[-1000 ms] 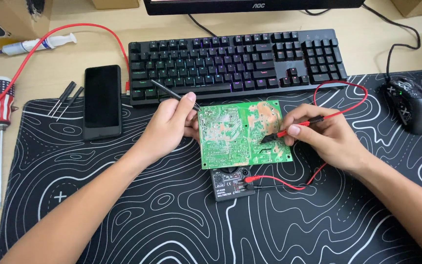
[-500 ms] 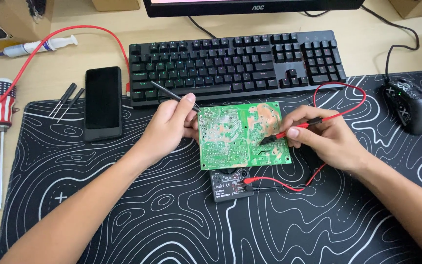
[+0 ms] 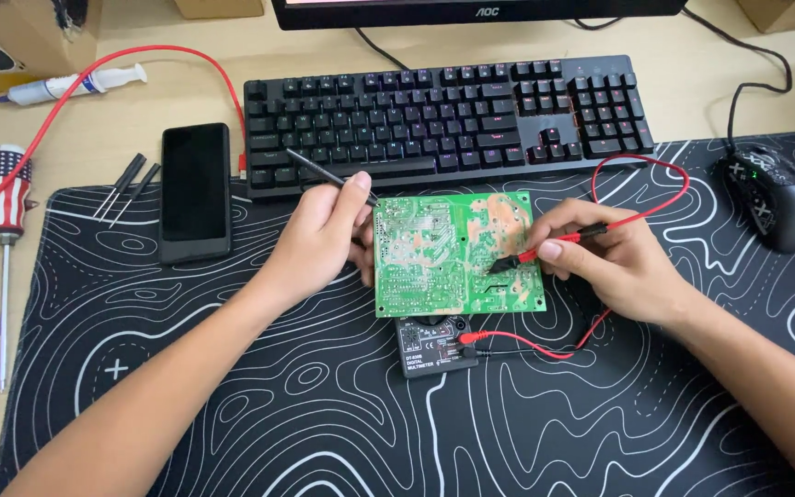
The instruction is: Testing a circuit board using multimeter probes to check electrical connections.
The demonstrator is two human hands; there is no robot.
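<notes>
Wooden desk (image 3: pixel 186 92): black mat (image 3: pixel 416 423), keyboard (image 3: pixel 443 110), screwdriver (image 3: pixel 6 248).

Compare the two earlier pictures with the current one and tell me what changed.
Nothing visibly changed. The left hand still holds the black probe at the left edge of the green circuit board, and the right hand still presses the red probe onto the board. The multimeter, phone and keyboard lie where they were.

pale wooden desk (image 3: pixel 186 92) under even light, black contour-patterned mat (image 3: pixel 324 423) covering most of it.
</notes>
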